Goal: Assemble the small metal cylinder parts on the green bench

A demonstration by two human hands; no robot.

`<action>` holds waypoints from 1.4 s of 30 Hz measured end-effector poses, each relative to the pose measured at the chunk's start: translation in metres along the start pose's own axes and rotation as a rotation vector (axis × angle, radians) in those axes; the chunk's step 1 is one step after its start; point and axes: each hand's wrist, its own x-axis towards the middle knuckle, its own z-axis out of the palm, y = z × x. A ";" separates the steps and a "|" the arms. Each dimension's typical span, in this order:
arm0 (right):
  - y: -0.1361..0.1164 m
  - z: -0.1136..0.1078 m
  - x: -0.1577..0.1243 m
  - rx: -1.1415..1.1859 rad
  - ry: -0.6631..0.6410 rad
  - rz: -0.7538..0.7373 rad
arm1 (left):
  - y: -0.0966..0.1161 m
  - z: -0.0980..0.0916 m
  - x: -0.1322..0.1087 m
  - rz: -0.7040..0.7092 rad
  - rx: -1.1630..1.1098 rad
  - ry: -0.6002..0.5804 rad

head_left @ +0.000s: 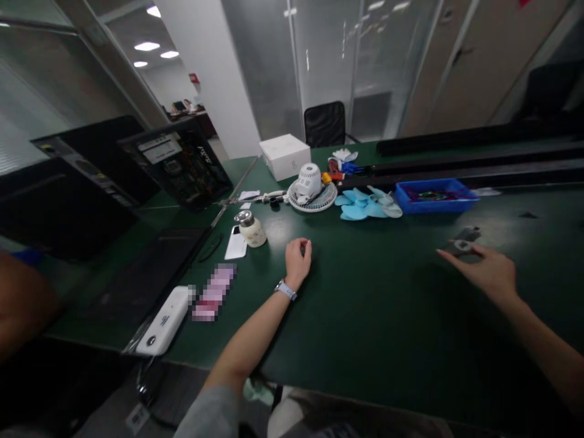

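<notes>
My left hand (pixel 298 263) rests on the green table (pixel 365 328), wrist watch (pixel 286 289) above the forearm. Its fingers are curled in, and nothing shows in them. Out to the right, my right hand (pixel 495 275) grips a small dark grey part with a round, light end (pixel 463 245) between thumb and fingers. Blur keeps the part's exact kind from showing. Nearest to my left hand stands a cream bottle with a metal lid (pixel 253 232), beside a white phone (pixel 236 244).
Toward the back lie a white fan body (pixel 309 182) on its round grille, light blue fan blades (pixel 358 204), a blue tray (pixel 429 204) of wires and a white box (pixel 287 155). At left are a power strip (pixel 166 319) and an open computer case (pixel 182 164). Another person's arm (pixel 22 298) shows there.
</notes>
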 end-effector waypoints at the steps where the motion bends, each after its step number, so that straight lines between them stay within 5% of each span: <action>1: -0.017 0.004 -0.004 0.062 -0.030 -0.115 | 0.001 0.000 0.000 0.017 0.000 -0.001; 5: -0.100 0.026 -0.027 0.341 -0.266 -0.434 | 0.011 0.000 -0.004 0.132 -0.040 -0.070; 8: -0.152 0.054 -0.044 0.468 -0.372 -0.466 | 0.027 0.002 -0.009 0.232 -0.116 -0.157; 11: -0.175 0.083 -0.056 0.541 -0.430 -0.432 | 0.043 0.008 -0.014 0.308 -0.175 -0.244; 15: -0.178 0.100 -0.065 0.647 -0.421 -0.398 | 0.054 0.017 -0.014 0.304 -0.184 -0.303; 25: -0.179 0.093 -0.070 0.637 -0.412 -0.403 | 0.061 0.018 0.007 0.188 -0.256 -0.223; 30: -0.178 0.092 -0.071 0.663 -0.430 -0.390 | 0.039 -0.001 0.009 0.137 -0.199 -0.162; 36: -0.178 0.085 -0.072 0.642 -0.469 -0.351 | -0.002 -0.003 -0.002 0.053 -0.063 -0.283; 42: -0.182 0.085 -0.074 0.623 -0.464 -0.357 | -0.002 -0.001 -0.003 0.048 -0.013 -0.341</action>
